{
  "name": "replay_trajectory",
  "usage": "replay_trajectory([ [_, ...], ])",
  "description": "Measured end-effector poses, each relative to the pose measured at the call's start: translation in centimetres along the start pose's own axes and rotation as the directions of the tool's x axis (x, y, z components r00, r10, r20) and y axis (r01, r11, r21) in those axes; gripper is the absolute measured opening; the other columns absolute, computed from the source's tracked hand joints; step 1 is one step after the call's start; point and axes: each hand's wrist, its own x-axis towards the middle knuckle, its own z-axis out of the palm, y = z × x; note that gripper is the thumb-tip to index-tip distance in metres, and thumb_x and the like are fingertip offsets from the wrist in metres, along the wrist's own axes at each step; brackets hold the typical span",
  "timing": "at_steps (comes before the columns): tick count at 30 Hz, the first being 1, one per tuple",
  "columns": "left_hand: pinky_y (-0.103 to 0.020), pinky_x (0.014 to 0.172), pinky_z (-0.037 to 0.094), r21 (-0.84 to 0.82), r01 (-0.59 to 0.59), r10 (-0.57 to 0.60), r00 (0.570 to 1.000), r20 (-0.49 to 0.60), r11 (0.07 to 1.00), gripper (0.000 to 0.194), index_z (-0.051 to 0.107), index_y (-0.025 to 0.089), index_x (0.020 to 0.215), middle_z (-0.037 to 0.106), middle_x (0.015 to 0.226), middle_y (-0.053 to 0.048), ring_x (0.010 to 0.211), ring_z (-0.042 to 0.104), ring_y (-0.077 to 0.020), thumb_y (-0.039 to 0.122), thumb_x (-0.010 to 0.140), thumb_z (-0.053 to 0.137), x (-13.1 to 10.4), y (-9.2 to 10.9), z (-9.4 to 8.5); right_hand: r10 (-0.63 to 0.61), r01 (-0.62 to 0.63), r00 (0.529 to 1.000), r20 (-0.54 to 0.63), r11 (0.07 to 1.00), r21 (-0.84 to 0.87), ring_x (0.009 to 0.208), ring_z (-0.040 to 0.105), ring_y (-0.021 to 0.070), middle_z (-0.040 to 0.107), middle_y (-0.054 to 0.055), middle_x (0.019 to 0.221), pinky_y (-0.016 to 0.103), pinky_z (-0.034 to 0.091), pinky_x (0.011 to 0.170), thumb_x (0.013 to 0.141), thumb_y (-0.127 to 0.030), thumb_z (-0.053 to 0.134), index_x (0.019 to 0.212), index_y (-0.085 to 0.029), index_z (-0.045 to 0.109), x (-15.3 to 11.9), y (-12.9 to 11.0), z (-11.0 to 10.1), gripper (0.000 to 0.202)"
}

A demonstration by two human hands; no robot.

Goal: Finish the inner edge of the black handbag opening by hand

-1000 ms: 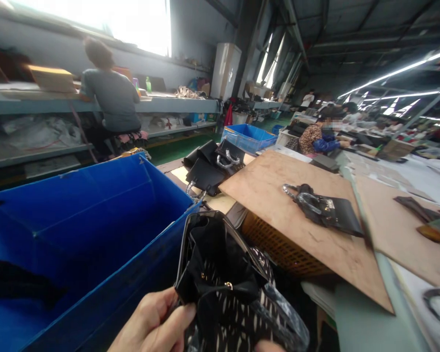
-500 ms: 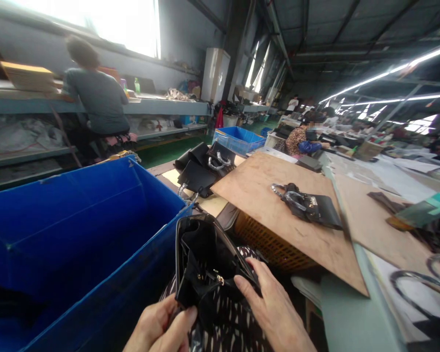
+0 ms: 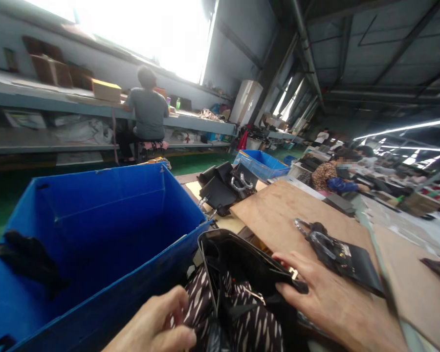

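Note:
A black handbag (image 3: 244, 254) sits low in front of me, its mouth gaping and gold-coloured metal fittings on it. My right hand (image 3: 315, 286) pinches the bag's right edge between thumb and fingers. To the left of the bag, my left hand (image 3: 157, 320) is off it, with thumb and fingers apart and nothing seen between them. Dark cloth with pale streaks (image 3: 194, 298) shows beside and below the bag, over my lap.
On my left stands a big blue bin (image 3: 110, 195) with black material over its left wall. A finished-looking black bag (image 3: 346, 256) lies on a wooden board (image 3: 278, 205); more black bags (image 3: 223, 186) are piled behind. One person (image 3: 148, 107) sits at a bench, another (image 3: 330, 176) farther right.
My left hand has let go of the bag's near left edge and moved away to the left. The bag has tilted to the right with my right hand. The view has swung left.

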Motion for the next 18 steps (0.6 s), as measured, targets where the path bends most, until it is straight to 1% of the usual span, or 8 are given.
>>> replay_trajectory([
  [2,-0.02,0.067,0.044,0.056,-0.081,0.091,0.975,-0.202,0.995,0.015,0.052,0.019,0.088,0.056,0.08,0.0,0.074,0.052,-0.0144,0.029,0.078,0.048,0.7,0.7,-1.2,-0.004,0.004,1.0,-0.001,1.0,-0.011,0.076,0.063,0.0208,0.067,0.002,0.092,0.025,0.048,0.065,0.063,-0.03,0.054,0.098,-0.026,0.065,-0.4,-0.5,0.1,0.037],
  [4,-0.027,0.086,0.041,0.157,-0.244,0.285,0.892,-0.35,0.957,0.016,0.051,0.02,0.093,0.053,0.107,-0.006,0.098,0.049,-0.0186,0.024,0.078,0.05,2.1,1.2,-1.4,-0.008,0.008,1.0,-0.009,1.0,-0.01,0.073,0.062,0.0193,0.067,0.0,0.09,0.024,0.047,0.064,0.063,-0.027,0.053,0.095,-0.027,0.066,-0.9,-1.4,0.0,0.034],
  [6,-0.032,0.099,0.032,0.266,-0.424,0.496,0.798,-0.342,0.866,0.019,0.053,0.021,0.093,0.04,0.127,-0.006,0.117,0.036,-0.0214,0.017,0.075,0.055,3.9,1.6,-0.9,0.008,-0.008,1.0,-0.008,1.0,-0.009,0.071,0.062,0.0178,0.067,-0.001,0.088,0.024,0.046,0.064,0.064,-0.026,0.051,0.093,-0.028,0.066,-1.4,-2.4,-0.3,0.033],
  [8,-0.035,0.101,0.031,0.337,-0.524,0.613,0.742,-0.271,0.782,0.023,0.054,0.022,0.091,0.037,0.131,-0.004,0.121,0.031,-0.0226,0.013,0.07,0.059,5.8,1.9,0.1,0.057,-0.057,0.998,0.003,0.998,-0.027,0.072,0.061,0.0175,0.066,0.0,0.087,0.024,0.046,0.066,0.065,-0.025,0.051,0.093,-0.026,0.066,-1.7,-3.3,-0.7,0.032],
  [10,-0.037,0.1,0.033,0.37,-0.548,0.647,0.724,-0.238,0.75,0.026,0.053,0.022,0.089,0.04,0.129,-0.004,0.12,0.033,-0.0232,0.012,0.067,0.063,7.4,2.0,1.0,0.117,-0.115,0.993,0.03,0.992,-0.047,0.075,0.061,0.0181,0.066,0.001,0.088,0.024,0.045,0.067,0.065,-0.025,0.051,0.093,-0.024,0.066,-1.8,-3.6,-1.0,0.032],
  [13,-0.037,0.097,0.037,0.39,-0.517,0.633,0.724,-0.276,0.762,0.024,0.05,0.021,0.087,0.043,0.127,-0.004,0.116,0.038,-0.0223,0.012,0.069,0.064,9.1,2.0,2.0,0.168,-0.166,0.984,0.061,0.985,-0.043,0.074,0.06,0.0184,0.066,0.001,0.087,0.024,0.044,0.065,0.065,-0.025,0.053,0.094,-0.023,0.066,-1.8,-3.2,-1.2,0.032],
  [15,-0.035,0.096,0.038,0.411,-0.509,0.637,0.717,-0.283,0.756,0.023,0.049,0.021,0.088,0.043,0.127,-0.004,0.114,0.041,-0.0214,0.012,0.071,0.062,9.8,1.9,2.2,0.173,-0.173,0.982,0.07,0.985,-0.017,0.07,0.06,0.0183,0.066,0.001,0.081,0.024,0.044,0.063,0.065,-0.025,0.054,0.094,-0.024,0.066,-1.7,-2.4,-1.2,0.031],
  [18,-0.034,0.096,0.037,0.453,-0.514,0.655,0.717,-0.239,0.728,0.024,0.048,0.021,0.089,0.042,0.127,-0.004,0.115,0.041,-0.021,0.012,0.072,0.062,10.3,1.9,2.0,0.154,-0.158,0.985,0.08,0.986,0.044,0.065,0.059,0.0179,0.065,0.0,0.073,0.025,0.043,0.06,0.065,-0.024,0.055,0.091,-0.026,0.067,-1.6,-1.1,-1.1,0.028],
])
